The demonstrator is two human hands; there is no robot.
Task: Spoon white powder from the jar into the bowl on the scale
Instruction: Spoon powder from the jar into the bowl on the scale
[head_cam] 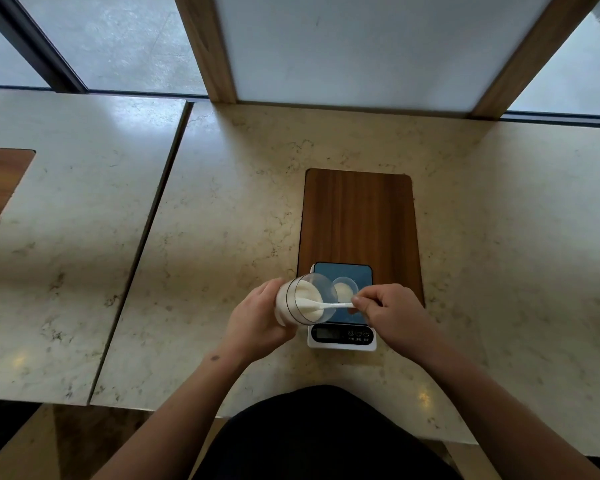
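My left hand (257, 318) holds a clear jar (300, 301) tipped on its side, mouth facing right, with white powder inside. My right hand (390, 308) pinches the handle of a white spoon (329, 305) whose bowl is inside the jar's mouth, in the powder. Just behind the jar's rim sits a small clear bowl (344, 289) holding some white powder, on the blue platform of a white kitchen scale (342, 336). The scale's display faces me; its reading is unreadable.
The scale stands at the near end of a dark wooden board (359, 216) set on a marble counter (222, 220). A seam (146, 237) separates a second counter slab to the left. Windows and a wood-framed panel rise behind.
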